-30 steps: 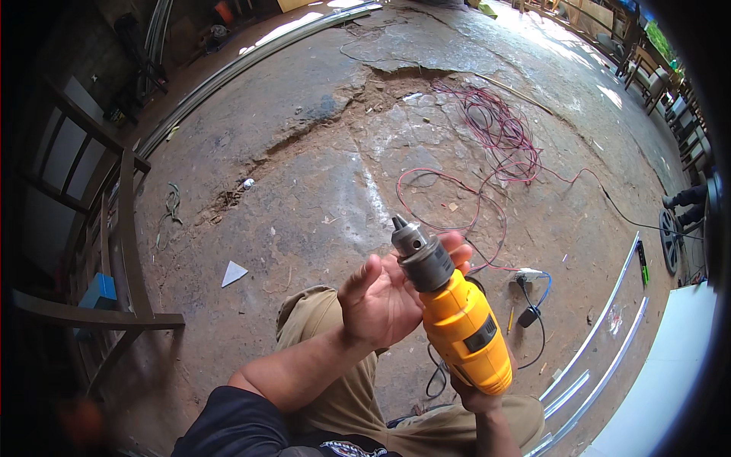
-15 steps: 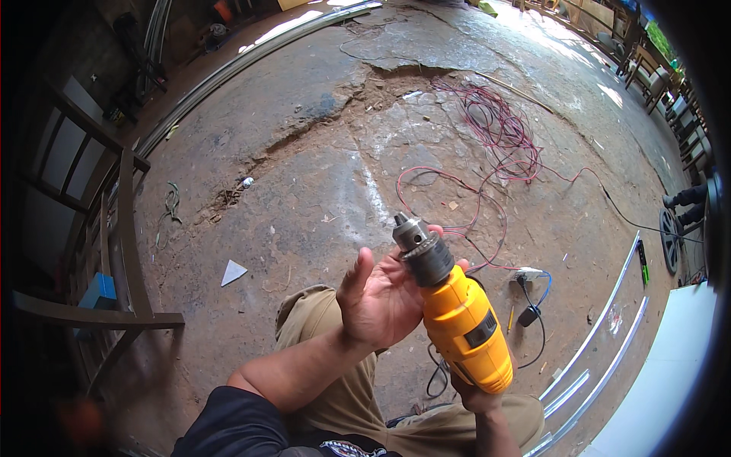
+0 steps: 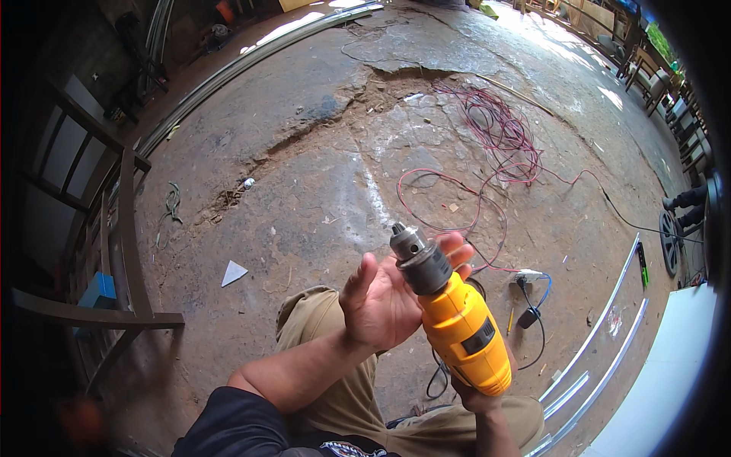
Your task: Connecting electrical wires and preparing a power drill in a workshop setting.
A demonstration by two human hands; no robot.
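Note:
A yellow power drill (image 3: pixel 470 333) points up and away from me, tilted a little left. Its dark metal chuck (image 3: pixel 420 261) has no bit in it that I can see. My right hand (image 3: pixel 481 396) is closed round the drill's lower end, most of its fingers hidden under the body. Behind the chuck, my left hand (image 3: pixel 383 311) is open, palm up, with the thumb raised and the fingertips showing past the chuck's right side. Whether the palm touches the drill, I cannot tell.
A red extension cord (image 3: pixel 495 126) lies tangled on the cracked floor and runs to a white socket block (image 3: pixel 527 274) with a black plug. Metal strips (image 3: pixel 609 373), a green-and-black cutter knife (image 3: pixel 643 266) and a white panel (image 3: pixel 662 381) lie right. A metal frame (image 3: pixel 133 236) stands left.
The fingers of my left hand have straightened and spread away from the chuck. The drill's chuck has dipped slightly lower and to the left; my right hand keeps its hold.

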